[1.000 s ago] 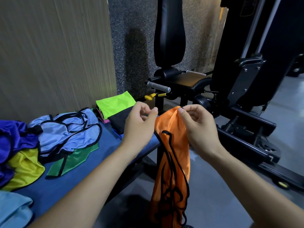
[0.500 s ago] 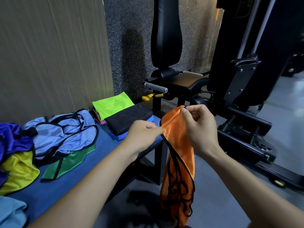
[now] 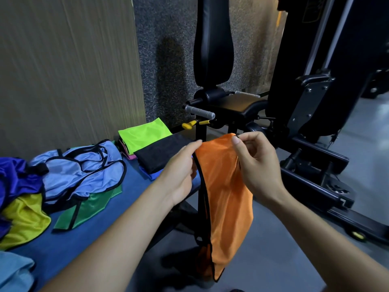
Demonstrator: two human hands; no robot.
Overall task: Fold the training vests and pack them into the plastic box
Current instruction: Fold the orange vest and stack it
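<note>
Hanging from two pinches, the orange mesh training vest with black trim (image 3: 226, 192) dangles in the air between the hands, off the near edge of the blue padded bench (image 3: 63, 245), and in my judgement it is only being squared up for its first fold. Well to the left of the fingers an unfolded heap lies on the bench: a dark blue satin vest (image 3: 14, 178), a yellow vest (image 3: 23, 220), a green vest (image 3: 88, 209) and a pale blue vest edged in black (image 3: 84, 173). Nearer, just left of and beyond the left fingertips, sits a small folded stack with a lime green folded vest (image 3: 143, 135) and a black folded vest (image 3: 162, 152) on top, so a few appear done while at least four loose ones remain. The left hand (image 3: 179, 175) has thumb and fingers curled to nip the black-trimmed left corner of the orange vest. The right hand (image 3: 256, 165) pinches the top right corner between thumb and forefinger, its other fingers curled behind. To the right of the right fingers stands a black gym machine with a padded seat (image 3: 237, 102). No plastic box shows anywhere, so packing seems not yet begun, and what any container holds cannot be told.
</note>
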